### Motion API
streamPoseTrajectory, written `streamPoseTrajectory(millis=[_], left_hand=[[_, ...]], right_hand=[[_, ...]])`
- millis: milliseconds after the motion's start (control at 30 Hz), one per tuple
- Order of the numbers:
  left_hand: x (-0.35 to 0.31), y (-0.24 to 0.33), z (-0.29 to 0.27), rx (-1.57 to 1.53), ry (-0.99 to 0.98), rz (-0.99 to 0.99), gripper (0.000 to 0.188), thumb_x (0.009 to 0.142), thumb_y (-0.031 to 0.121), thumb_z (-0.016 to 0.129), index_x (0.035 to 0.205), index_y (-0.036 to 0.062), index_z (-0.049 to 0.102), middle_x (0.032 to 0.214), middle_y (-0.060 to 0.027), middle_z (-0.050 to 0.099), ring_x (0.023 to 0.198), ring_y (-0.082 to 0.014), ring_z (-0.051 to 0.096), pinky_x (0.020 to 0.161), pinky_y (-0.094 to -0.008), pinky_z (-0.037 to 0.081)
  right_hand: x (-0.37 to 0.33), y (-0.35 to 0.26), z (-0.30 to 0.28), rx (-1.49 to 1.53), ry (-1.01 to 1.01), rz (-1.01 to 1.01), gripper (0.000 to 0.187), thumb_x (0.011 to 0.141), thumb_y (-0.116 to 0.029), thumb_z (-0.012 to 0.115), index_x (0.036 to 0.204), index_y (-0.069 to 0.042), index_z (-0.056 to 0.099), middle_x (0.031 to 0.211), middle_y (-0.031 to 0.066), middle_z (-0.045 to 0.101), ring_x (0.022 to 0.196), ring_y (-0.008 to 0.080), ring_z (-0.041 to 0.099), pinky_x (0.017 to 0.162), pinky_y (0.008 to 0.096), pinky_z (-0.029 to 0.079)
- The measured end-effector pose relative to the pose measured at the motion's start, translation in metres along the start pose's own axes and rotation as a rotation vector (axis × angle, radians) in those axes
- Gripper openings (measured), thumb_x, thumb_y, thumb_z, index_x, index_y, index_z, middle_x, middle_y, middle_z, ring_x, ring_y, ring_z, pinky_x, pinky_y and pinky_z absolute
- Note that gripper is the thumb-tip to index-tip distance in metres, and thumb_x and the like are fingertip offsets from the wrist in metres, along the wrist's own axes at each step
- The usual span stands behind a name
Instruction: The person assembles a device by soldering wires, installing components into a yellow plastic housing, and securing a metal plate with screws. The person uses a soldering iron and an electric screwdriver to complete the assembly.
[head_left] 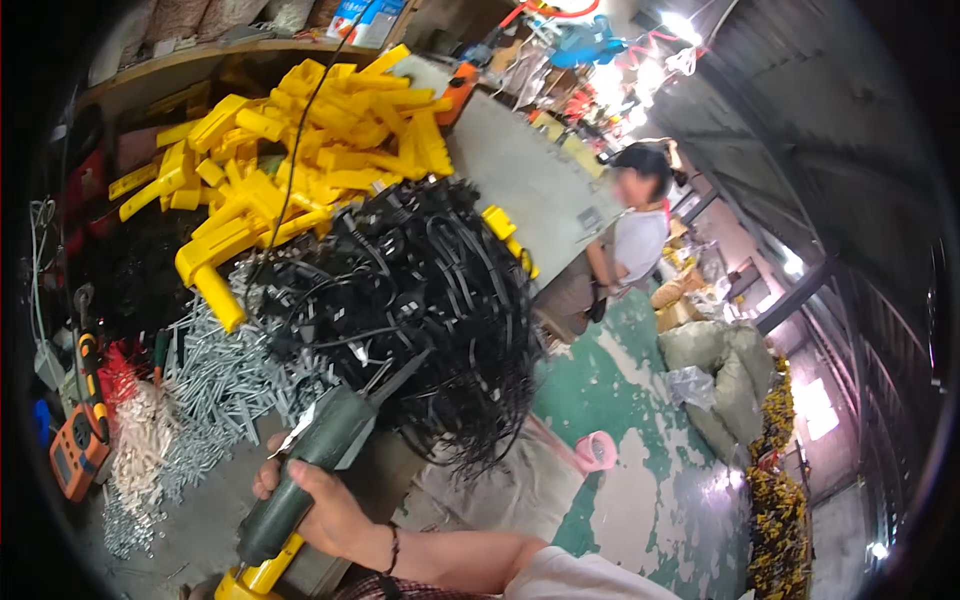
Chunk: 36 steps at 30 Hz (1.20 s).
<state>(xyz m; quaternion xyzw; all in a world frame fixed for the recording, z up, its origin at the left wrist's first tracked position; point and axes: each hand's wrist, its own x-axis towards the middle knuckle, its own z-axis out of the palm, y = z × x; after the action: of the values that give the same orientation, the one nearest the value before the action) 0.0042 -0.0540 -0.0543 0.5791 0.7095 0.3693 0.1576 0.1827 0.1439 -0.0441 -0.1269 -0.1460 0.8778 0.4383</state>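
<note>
My right hand (pixel 335 512) is wrapped round a dark green cylindrical electric screwdriver (pixel 305 482), held at a slant. The tool's lower end comes down at a yellow plastic casing (pixel 262 574) near the bottom edge; whether the bit touches it is hidden. Only a sliver of my left hand (pixel 198 591) shows, at the casing's left side, seemingly gripping it, with most fingers cut off by the frame. Beyond the tool lie a heap of silver screws (pixel 225 365) and a tangle of black cables (pixel 430 290) with small parts.
A pile of yellow plastic casings (pixel 330 130) covers the far bench. At left are an orange multimeter (pixel 80 455) and pale short tubes (pixel 145 440). A co-worker (pixel 635 220) is beyond a grey board (pixel 520 170). A pink roll (pixel 596 451) and sacks (pixel 715 370) are on the green floor.
</note>
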Motion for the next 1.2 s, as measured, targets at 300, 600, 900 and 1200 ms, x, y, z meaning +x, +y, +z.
streamPoseTrajectory(millis=[300,600,900,1200], left_hand=[[0.002,0.000,0.003,0.036,-0.017,-0.043,0.038,0.080,-0.005,0.040,0.115,-0.0051,0.054,0.116,-0.0210,0.058,0.110,-0.0322,0.054,0.096,-0.0397,0.040],[-0.013,0.000,-0.010,0.099,-0.048,-0.175,0.058,0.092,0.023,0.053,0.138,-0.0022,0.028,0.133,-0.0220,0.044,0.120,-0.0354,0.046,0.103,-0.0422,0.034],[-0.009,0.021,-0.015,0.360,-0.120,-0.072,0.069,0.058,0.021,0.078,0.115,-0.0045,0.048,0.121,-0.0238,0.046,0.105,-0.0426,0.050,0.093,-0.0485,0.040],[-0.050,0.025,-0.042,-0.432,0.241,-0.364,0.089,0.064,0.013,0.083,0.137,-0.0001,0.033,0.121,-0.0157,0.055,0.111,-0.0230,0.055,0.095,-0.0351,0.043]], right_hand=[[0.000,0.002,0.002,-0.028,-0.025,-0.041,0.045,0.082,-0.028,0.065,0.117,-0.011,0.043,0.086,0.0053,0.054,0.091,0.0215,0.048,0.089,0.0375,0.038],[0.019,-0.074,0.040,-0.506,-0.052,-0.146,0.036,0.084,-0.023,0.063,0.110,-0.002,0.049,0.081,0.0142,0.060,0.070,0.0234,0.060,0.066,0.0381,0.051],[0.097,-0.239,0.098,-2.988,0.011,-1.286,0.013,0.081,-0.013,0.056,0.088,-0.002,0.059,0.069,0.0147,0.059,0.066,0.0302,0.063,0.058,0.0395,0.052],[0.082,-0.127,0.043,-2.327,-0.716,-0.861,0.023,0.075,-0.006,0.057,0.097,-0.004,0.061,0.097,0.0100,0.058,0.090,0.0288,0.058,0.074,0.0346,0.050]])
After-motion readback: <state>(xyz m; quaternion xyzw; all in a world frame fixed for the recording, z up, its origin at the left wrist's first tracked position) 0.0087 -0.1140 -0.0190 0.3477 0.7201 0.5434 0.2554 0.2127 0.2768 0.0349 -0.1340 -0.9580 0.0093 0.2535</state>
